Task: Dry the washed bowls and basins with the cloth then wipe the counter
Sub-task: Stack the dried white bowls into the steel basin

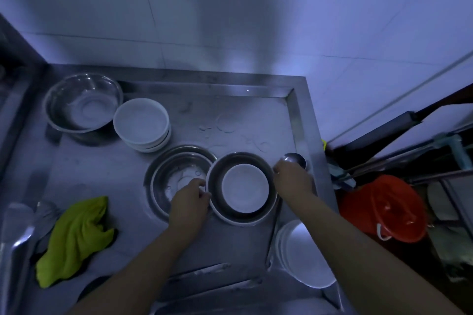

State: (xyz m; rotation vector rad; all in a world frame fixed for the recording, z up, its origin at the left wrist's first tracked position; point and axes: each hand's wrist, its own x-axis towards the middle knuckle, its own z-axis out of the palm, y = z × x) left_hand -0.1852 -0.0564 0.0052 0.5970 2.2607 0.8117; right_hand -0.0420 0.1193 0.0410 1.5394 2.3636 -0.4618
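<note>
A steel basin [217,202] with a white bowl [245,188] inside it sits mid-counter. My left hand [190,198] grips its left rim and my right hand [291,179] grips its right rim. A second steel basin [176,169] lies just to its left, partly under my left hand. A stack of white bowls [141,123] and a large steel basin [83,102] stand at the back left. The green cloth [74,238] lies crumpled on the counter at the front left, untouched.
The steel counter [230,120] has a raised rim and water drops. White plates [304,256] are stacked at the front right edge. A ladle [294,159] lies behind my right hand. An orange bucket [384,207] stands on the floor to the right.
</note>
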